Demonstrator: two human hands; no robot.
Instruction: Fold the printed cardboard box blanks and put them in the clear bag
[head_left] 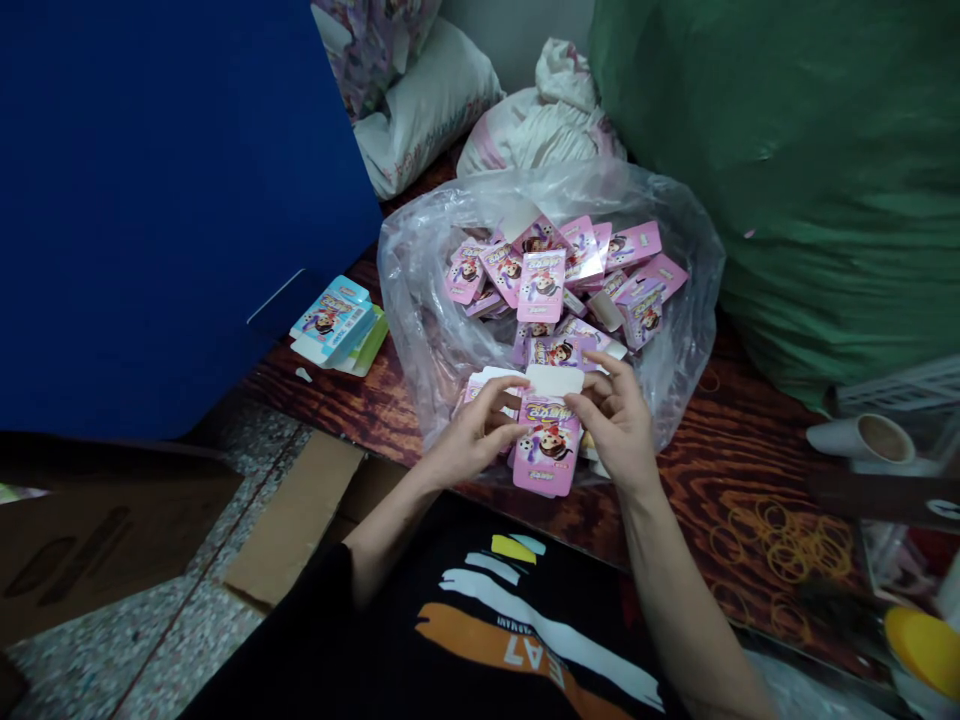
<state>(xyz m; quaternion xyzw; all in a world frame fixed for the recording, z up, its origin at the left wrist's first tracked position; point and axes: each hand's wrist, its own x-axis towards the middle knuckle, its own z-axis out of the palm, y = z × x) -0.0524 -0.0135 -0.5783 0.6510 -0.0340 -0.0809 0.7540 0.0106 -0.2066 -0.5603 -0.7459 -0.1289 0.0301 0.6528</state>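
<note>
Between my two hands is a small pink card box [547, 450] printed with a cartoon girl, its white end flap standing up at the top. The fingers of my left hand [480, 430] pinch its left edge. My right hand [615, 420] grips the upper right corner by the flap, thumb in front. Just beyond lies an open clear plastic bag [405, 270] holding several pink boxes [541, 285], some with flaps raised. Another pink box partly shows behind my left fingers.
Blue and green boxes [334, 318] sit on the wooden table [720, 430] at left. Rubber bands [795, 540] and a paper cup [862, 440] are at right. A big green sack [810, 180] stands behind on the right, white sacks [435, 105] at the back, a blue panel [165, 200] at left.
</note>
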